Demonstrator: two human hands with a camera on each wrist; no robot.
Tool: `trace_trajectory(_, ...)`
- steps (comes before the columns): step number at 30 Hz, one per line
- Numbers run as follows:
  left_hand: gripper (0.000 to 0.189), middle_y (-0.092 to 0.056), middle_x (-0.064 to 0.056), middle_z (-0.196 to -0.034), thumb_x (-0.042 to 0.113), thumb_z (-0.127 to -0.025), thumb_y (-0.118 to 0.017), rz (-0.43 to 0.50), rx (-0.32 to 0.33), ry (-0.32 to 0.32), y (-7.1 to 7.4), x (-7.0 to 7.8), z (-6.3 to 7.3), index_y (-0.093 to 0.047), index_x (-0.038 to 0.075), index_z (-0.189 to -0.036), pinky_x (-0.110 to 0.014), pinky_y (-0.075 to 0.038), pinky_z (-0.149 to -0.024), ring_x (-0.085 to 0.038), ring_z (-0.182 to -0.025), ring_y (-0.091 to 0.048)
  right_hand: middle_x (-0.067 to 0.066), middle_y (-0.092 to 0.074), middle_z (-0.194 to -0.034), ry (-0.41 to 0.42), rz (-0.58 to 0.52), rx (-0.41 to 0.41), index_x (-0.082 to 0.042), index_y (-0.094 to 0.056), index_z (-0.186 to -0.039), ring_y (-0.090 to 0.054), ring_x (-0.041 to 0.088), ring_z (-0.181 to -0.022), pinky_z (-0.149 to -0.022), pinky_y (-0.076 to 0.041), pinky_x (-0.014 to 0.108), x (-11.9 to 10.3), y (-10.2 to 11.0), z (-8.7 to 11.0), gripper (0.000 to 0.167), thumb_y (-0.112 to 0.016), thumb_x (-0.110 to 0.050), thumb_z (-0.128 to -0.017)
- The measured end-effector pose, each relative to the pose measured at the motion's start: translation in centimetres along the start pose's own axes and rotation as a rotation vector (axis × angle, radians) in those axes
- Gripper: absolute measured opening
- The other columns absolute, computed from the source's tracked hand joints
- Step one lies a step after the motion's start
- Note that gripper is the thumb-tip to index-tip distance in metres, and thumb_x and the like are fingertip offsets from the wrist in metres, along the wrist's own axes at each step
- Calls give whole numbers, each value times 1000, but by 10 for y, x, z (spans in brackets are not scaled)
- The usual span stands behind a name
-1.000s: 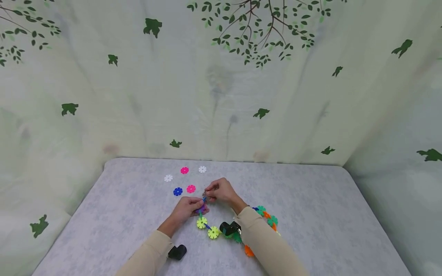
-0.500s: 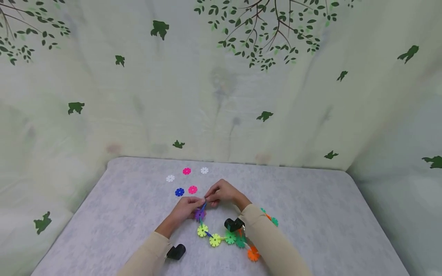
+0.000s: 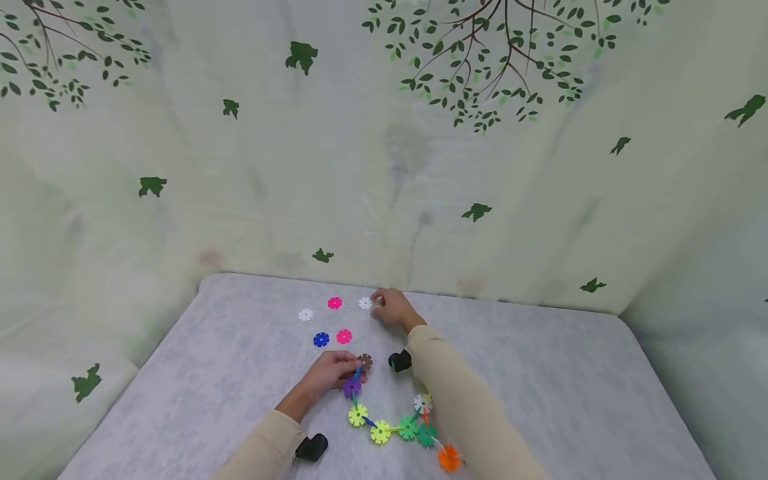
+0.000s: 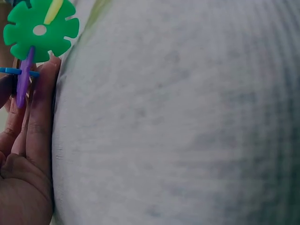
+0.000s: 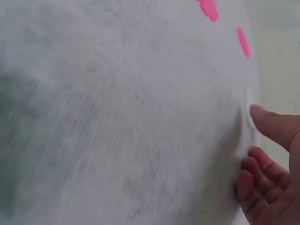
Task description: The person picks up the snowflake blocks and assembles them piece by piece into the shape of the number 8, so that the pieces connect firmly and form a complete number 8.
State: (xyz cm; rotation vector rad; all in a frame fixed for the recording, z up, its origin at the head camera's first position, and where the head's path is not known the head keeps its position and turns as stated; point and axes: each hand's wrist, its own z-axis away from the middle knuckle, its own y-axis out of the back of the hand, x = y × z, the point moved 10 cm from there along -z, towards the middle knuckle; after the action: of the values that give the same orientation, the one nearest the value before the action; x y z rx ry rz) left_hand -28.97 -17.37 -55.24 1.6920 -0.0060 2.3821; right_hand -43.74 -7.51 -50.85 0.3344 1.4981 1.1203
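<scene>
My left hand (image 3: 329, 372) pinches the end of a chain of notched plastic flower discs. A brown disc (image 3: 365, 362) tops that end, beside a blue one and a purple disc (image 3: 351, 388). In the left wrist view a green disc (image 4: 23, 40) is joined to the purple disc's edge, over my fingers. At the back of the table my right hand (image 3: 396, 311) reaches to a loose white disc (image 3: 365, 303). In the right wrist view my thumb meets the white disc's edge (image 5: 249, 112), and the other fingers are bent below it.
Two pink discs (image 3: 344, 337), a blue disc (image 3: 321, 339) and another white disc (image 3: 306, 315) lie loose at the back left. The chain runs over yellow discs (image 3: 381, 432) and green ones to an orange disc (image 3: 449, 459), partly under my right sleeve. A leaf-patterned curtain hangs behind the table.
My right hand has let go of the brown disc, now on the chain's end, and moved back to the white disc. My left hand keeps hold of the chain. The view has shifted slightly.
</scene>
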Motion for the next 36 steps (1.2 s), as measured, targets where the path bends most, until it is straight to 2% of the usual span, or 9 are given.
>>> trace_trajectory(4,23,-72,-13,-94,17,-98,-56,4,-16,8,-1,-1,1,-63,-5,-102,-32,-57,-79,-21,-86,-70,9,-56,-111,31,107,21,-11,-62,-124,-53,22,-104,-93,-45,36,-5,-10,-12,36,-67,-22,-91)
trace_trajectory(8,25,-72,-14,-96,17,-98,-56,5,-35,-6,-4,3,-1,-64,-6,-102,-34,-56,-82,-23,-88,-70,5,-55,-99,32,83,41,-8,-61,-109,-53,18,-91,-83,-47,32,-4,-8,-11,23,-70,-18,-89)
trace_trajectory(10,25,-72,-15,-96,17,-98,-56,5,-45,-16,-6,5,-2,-64,-6,-103,-35,-56,-83,-24,-89,-70,4,-56,-90,20,1,44,-7,-60,-101,-53,16,-81,-74,-46,29,-1,-4,-6,19,-72,-12,-87)
trace_trajectory(14,26,-72,-15,-96,18,-99,-55,1,-45,-12,-4,6,-3,-65,-6,-104,-35,-56,-83,-24,-90,-70,5,-61,-74,7,-272,-23,-3,-63,-95,-57,13,-63,-59,-51,25,2,-7,9,14,-72,-2,-85)
trace_trajectory(17,26,-72,-15,-96,18,-99,-55,-9,-39,3,-1,3,-2,-65,-6,-104,-34,-56,-83,-23,-89,-70,6,-65,-70,-16,-450,-100,0,-66,-97,-61,14,-57,-57,-55,27,4,-16,29,12,-70,-1,-86)
trace_trajectory(20,26,-72,-16,-96,17,-99,-54,-16,-44,8,0,2,-2,-65,-6,-105,-34,-56,-83,-23,-89,-70,7,-67,-70,-19,-534,-115,3,-66,-95,-63,14,-58,-60,-57,29,7,-17,53,11,-70,0,-85)
trace_trajectory(28,24,-72,-14,-94,17,-99,-54,-15,-18,21,2,0,-7,-64,-5,-102,-34,-56,-83,-22,-89,-70,16,-68,-73,32,-668,-28,7,-61,-86,-70,30,-71,-66,-58,35,4,-3,109,9,-70,5,-83)
trace_trajectory(31,24,-72,-15,-95,16,-99,-55,-11,-25,22,3,2,-9,-64,-6,-102,-34,-56,-82,-21,-89,-70,18,-68,-74,65,-676,22,9,-61,-86,-70,29,-69,-65,-58,34,4,-4,116,9,-69,7,-83)
trace_trajectory(36,24,-71,-17,-97,15,-99,-54,7,-22,29,0,0,-8,-62,-7,-103,-34,-56,-81,-22,-89,-70,14,-67,-72,63,-653,112,7,-62,-83,-67,17,-64,-60,-57,28,13,-13,114,10,-72,7,-81)
